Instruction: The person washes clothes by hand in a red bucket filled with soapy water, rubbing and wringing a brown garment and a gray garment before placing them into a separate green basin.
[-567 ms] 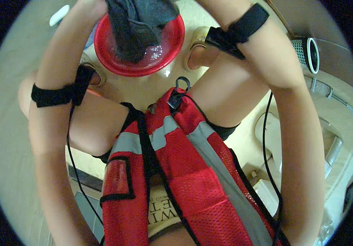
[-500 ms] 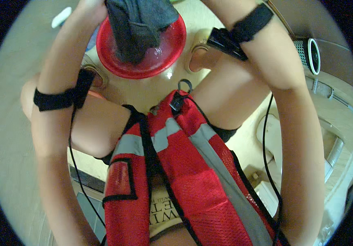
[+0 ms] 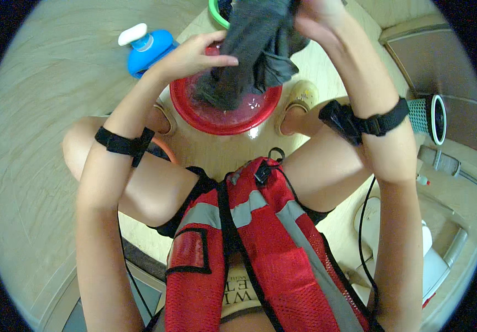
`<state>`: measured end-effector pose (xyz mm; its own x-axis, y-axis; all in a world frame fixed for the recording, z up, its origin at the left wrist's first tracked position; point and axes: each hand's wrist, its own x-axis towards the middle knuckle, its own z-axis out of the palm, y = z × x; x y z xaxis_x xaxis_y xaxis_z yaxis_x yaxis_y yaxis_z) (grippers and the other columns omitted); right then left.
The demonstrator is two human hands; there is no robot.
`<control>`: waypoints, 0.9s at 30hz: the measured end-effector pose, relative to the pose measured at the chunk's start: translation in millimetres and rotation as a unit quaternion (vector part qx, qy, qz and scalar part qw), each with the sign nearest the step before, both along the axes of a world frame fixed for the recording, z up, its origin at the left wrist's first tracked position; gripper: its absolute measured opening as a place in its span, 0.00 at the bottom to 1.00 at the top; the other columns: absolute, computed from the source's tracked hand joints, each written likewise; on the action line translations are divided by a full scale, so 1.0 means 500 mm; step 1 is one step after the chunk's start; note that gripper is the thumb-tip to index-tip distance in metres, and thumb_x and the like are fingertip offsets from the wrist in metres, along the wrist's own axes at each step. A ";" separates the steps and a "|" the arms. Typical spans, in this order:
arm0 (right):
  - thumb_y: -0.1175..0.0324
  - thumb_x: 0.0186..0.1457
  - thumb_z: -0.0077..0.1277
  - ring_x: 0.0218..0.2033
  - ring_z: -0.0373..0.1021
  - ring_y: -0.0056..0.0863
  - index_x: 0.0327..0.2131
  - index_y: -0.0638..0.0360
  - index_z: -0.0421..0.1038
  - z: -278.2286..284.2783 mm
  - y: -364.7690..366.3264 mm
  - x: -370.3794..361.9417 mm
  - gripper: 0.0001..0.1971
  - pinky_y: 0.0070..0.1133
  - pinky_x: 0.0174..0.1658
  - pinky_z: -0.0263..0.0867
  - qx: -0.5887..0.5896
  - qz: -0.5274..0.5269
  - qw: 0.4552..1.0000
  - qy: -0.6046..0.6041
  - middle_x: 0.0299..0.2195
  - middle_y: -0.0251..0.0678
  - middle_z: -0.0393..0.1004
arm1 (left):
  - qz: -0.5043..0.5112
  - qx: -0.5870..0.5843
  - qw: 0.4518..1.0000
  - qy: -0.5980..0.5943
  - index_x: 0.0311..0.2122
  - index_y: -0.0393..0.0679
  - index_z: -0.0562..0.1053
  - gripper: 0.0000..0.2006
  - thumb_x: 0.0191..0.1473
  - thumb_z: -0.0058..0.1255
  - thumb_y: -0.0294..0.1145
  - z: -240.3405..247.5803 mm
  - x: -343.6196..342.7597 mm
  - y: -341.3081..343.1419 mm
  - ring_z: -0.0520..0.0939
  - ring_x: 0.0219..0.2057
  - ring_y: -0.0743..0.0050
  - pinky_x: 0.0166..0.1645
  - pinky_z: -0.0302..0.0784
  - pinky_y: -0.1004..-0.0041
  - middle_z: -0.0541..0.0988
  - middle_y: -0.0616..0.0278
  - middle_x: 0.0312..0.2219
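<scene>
A wet, dark grey garment (image 3: 249, 50) hangs over the red basin (image 3: 222, 131), its lower end reaching down to the foamy water. My right hand (image 3: 324, 22) grips the garment's upper right side near the top edge of the picture; its fingertips are partly hidden by the fabric. At the garment's left side is my left hand (image 3: 197, 54), with thumb and forefinger apart and the thumb tip against or just beside the cloth. The top of the garment is cut off by the picture's edge.
A blue bottle (image 3: 153, 50) with a white top stands left of the basin. Behind it is a green-rimmed tub (image 3: 216, 14) with dark contents. My feet in light clogs (image 3: 303, 97) flank the basin. A teal mesh basket (image 3: 429, 119) is at the right wall.
My left hand has come into view and is spread beside the garment. My right hand now shows holding it. The view has shifted, revealing the blue bottle and green tub.
</scene>
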<state>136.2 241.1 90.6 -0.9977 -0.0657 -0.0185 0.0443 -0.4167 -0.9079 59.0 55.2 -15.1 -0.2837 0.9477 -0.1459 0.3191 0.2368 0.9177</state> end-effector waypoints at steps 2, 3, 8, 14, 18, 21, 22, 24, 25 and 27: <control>0.75 0.35 0.49 0.17 0.58 0.21 0.13 0.60 0.64 0.008 0.022 0.004 0.05 0.18 0.25 0.57 0.002 0.075 0.997 0.036 0.15 0.32 0.63 | -0.042 0.081 0.991 0.099 0.45 0.40 0.68 0.20 0.47 0.56 0.35 -0.014 -0.023 -0.003 0.72 0.37 0.79 0.46 0.67 0.75 0.76 0.63 0.34; 0.73 0.37 0.49 0.18 0.59 0.22 0.15 0.60 0.64 0.003 0.027 0.015 0.05 0.18 0.27 0.58 0.009 0.078 0.995 0.055 0.16 0.32 0.63 | -0.035 0.052 0.994 0.086 0.45 0.39 0.68 0.20 0.46 0.56 0.34 -0.025 -0.027 -0.012 0.72 0.36 0.79 0.46 0.67 0.76 0.76 0.64 0.34; 0.68 0.35 0.47 0.22 0.53 0.21 0.14 0.55 0.50 0.003 0.065 0.067 0.13 0.18 0.28 0.52 0.086 0.066 0.993 0.046 0.19 0.29 0.52 | -0.031 0.070 0.995 -0.062 0.42 0.35 0.71 0.16 0.48 0.54 0.32 0.008 0.025 -0.013 0.73 0.38 0.78 0.47 0.67 0.77 0.76 0.62 0.36; 0.68 0.35 0.47 0.20 0.51 0.18 0.12 0.54 0.49 0.005 0.059 0.096 0.15 0.16 0.25 0.46 0.228 0.073 0.970 0.031 0.16 0.26 0.50 | 0.030 0.078 0.992 -0.093 0.42 0.35 0.71 0.16 0.54 0.47 0.36 0.039 0.008 -0.042 0.72 0.38 0.84 0.45 0.67 0.79 0.76 0.68 0.36; 0.68 0.38 0.52 0.23 0.64 0.14 0.22 0.64 0.72 -0.027 0.061 0.095 0.08 0.15 0.30 0.61 0.339 0.062 0.939 0.010 0.20 0.26 0.70 | 0.070 0.102 0.992 -0.039 0.41 0.35 0.71 0.16 0.56 0.44 0.38 0.036 0.011 -0.055 0.72 0.36 0.85 0.44 0.67 0.80 0.76 0.67 0.34; 0.68 0.41 0.50 0.26 0.63 0.14 0.25 0.65 0.70 -0.050 0.057 0.084 0.09 0.14 0.29 0.60 0.464 0.107 0.879 -0.023 0.22 0.27 0.67 | 0.080 0.134 0.987 -0.041 0.40 0.34 0.72 0.16 0.56 0.43 0.39 0.032 0.016 -0.054 0.71 0.34 0.85 0.42 0.68 0.79 0.76 0.67 0.31; 0.62 0.43 0.55 0.28 0.65 0.14 0.30 0.66 0.71 -0.054 0.043 0.084 0.15 0.15 0.31 0.63 0.459 0.111 0.880 -0.043 0.23 0.28 0.69 | 0.079 0.141 0.985 -0.057 0.39 0.34 0.72 0.16 0.57 0.42 0.39 0.038 0.019 -0.050 0.71 0.33 0.86 0.41 0.68 0.79 0.76 0.67 0.29; 0.55 0.41 0.59 0.29 0.67 0.19 0.32 0.67 0.70 -0.072 0.011 0.074 0.23 0.18 0.33 0.64 0.589 0.123 0.795 -0.074 0.25 0.32 0.70 | 0.097 0.139 0.985 -0.035 0.35 0.33 0.73 0.16 0.56 0.44 0.39 0.046 0.035 -0.041 0.70 0.28 0.86 0.36 0.68 0.78 0.75 0.68 0.24; 0.52 0.38 0.62 0.31 0.69 0.25 0.33 0.68 0.69 -0.075 -0.020 0.073 0.27 0.21 0.36 0.65 0.603 0.103 0.791 -0.006 0.28 0.38 0.72 | 0.108 0.153 0.982 -0.029 0.35 0.33 0.73 0.16 0.56 0.44 0.39 0.048 0.043 -0.036 0.70 0.27 0.87 0.34 0.68 0.78 0.75 0.68 0.23; 0.49 0.38 0.60 0.29 0.70 0.30 0.33 0.68 0.70 -0.126 -0.029 0.062 0.28 0.24 0.35 0.65 0.602 0.025 0.780 0.169 0.26 0.43 0.72 | 0.096 0.168 0.980 -0.036 0.38 0.35 0.73 0.16 0.56 0.44 0.39 0.056 0.040 -0.015 0.74 0.30 0.84 0.36 0.71 0.78 0.78 0.64 0.28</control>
<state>167.2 226.6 27.5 -0.9557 -0.2420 0.1674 -0.2934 0.7410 -0.6041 78.9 47.5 12.7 -0.4628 0.8755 0.1388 0.2290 -0.0332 0.9728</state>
